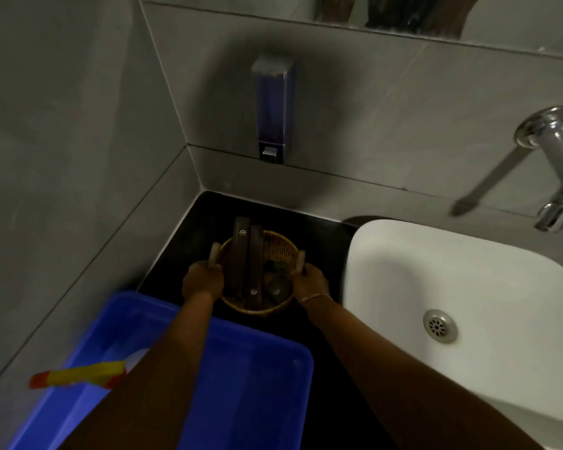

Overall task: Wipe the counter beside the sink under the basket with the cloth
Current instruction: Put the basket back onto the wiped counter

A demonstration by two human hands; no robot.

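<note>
Here both hands (257,282) clasp the basket (278,246) sides.

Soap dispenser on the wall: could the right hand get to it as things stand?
Probably not right away: the right hand and left hand both grip the basket. Nothing stands between it and the soap dispenser.

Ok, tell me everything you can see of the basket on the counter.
The basket is round, shallow and woven, of tan wicker-like material, standing upright on the black counter in the corner, left of the white sink. It holds two long dark packets lying side by side, partly over the far rim, plus small dark items at the right. The left hand grips its left rim and the right hand its right rim. A blue tub sits just in front.
</note>
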